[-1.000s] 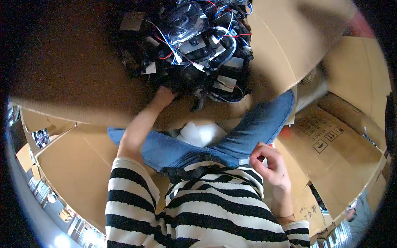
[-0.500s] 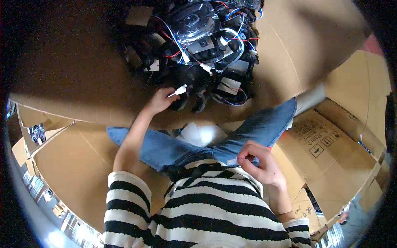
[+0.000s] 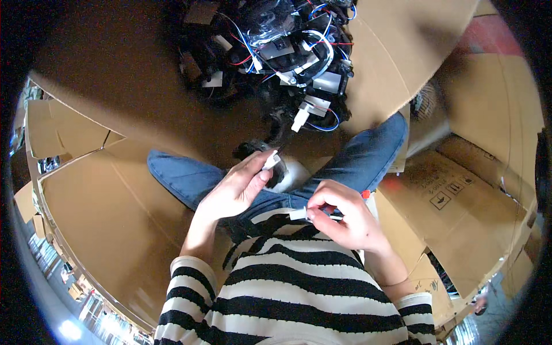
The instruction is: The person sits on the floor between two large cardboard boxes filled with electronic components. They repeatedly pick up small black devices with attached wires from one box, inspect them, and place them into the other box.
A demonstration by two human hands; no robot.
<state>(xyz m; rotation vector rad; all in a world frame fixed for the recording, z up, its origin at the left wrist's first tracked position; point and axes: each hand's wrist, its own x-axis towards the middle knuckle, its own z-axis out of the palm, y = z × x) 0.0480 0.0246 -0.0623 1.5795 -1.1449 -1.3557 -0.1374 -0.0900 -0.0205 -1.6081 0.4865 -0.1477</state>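
Though bare, left fingers [image 3: 253,164] around boxy plastic connector [image 3: 271,160], right fingers [image 3: 324,196] around flat tab [image 3: 298,214]

The upper edge cuts off the pile [image 3: 279,49]. The left hand [image 3: 234,188] partly covers a white connector [image 3: 271,160]; the right hand [image 3: 349,219] hides part of a white tab [image 3: 297,214]. The lower edge crops the shirt [image 3: 299,290].

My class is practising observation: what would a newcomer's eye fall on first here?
Probably the tangled heap of black parts at the top centre, threaded with red, blue and white wires. Next, the bold black-and-white striped top at the bottom. Between them, above the lap, the left hand holds a white piece and the right hand a small pale piece.
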